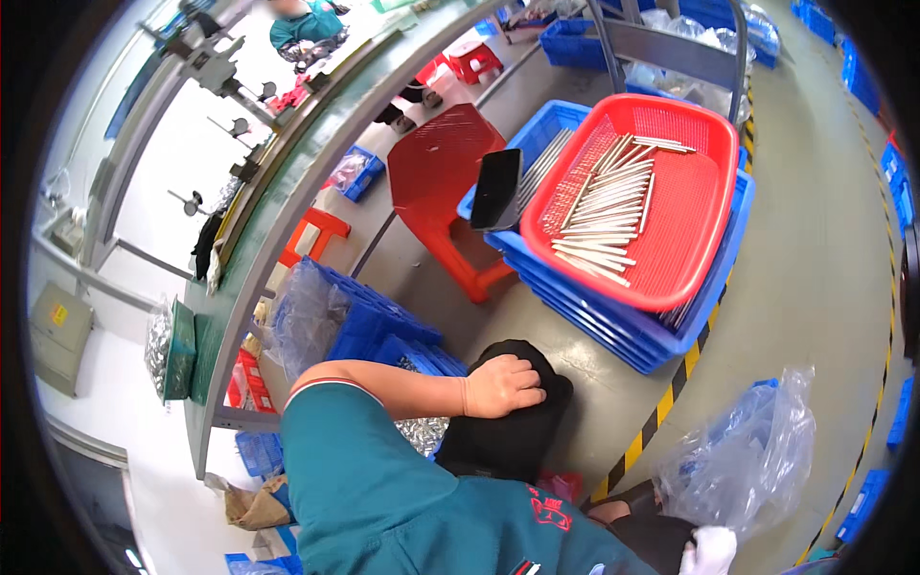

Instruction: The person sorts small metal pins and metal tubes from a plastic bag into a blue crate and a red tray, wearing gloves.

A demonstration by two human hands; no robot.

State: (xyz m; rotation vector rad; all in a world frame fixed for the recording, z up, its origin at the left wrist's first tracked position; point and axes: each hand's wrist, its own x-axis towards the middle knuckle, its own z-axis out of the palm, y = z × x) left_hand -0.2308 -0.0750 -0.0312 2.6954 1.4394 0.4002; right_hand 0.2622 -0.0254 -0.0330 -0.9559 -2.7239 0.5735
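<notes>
My left hand (503,386) rests on my black-trousered knee (508,446), its fingers curled in and nothing visible in them. Beside that knee, small shiny metal parts (425,434) lie partly hidden under my forearm. At the lower edge, what looks like my right hand in a white glove (711,550) is mostly cut off, so its fingers cannot be made out. A clear plastic bag (743,460) with something blue in it lies close to it. Ahead, a red plastic basket (695,249) holds many slim metal rods (609,201) and sits on stacked blue crates (594,321).
A black phone (496,190) leans on the crates' left corner. Left of them stands a red stool (446,158). A green-topped workbench (264,244) runs along the left, with blue bins (374,321) below. Behind the basket is a metal-framed cart (671,43). Another person (307,34) sits beyond the bench.
</notes>
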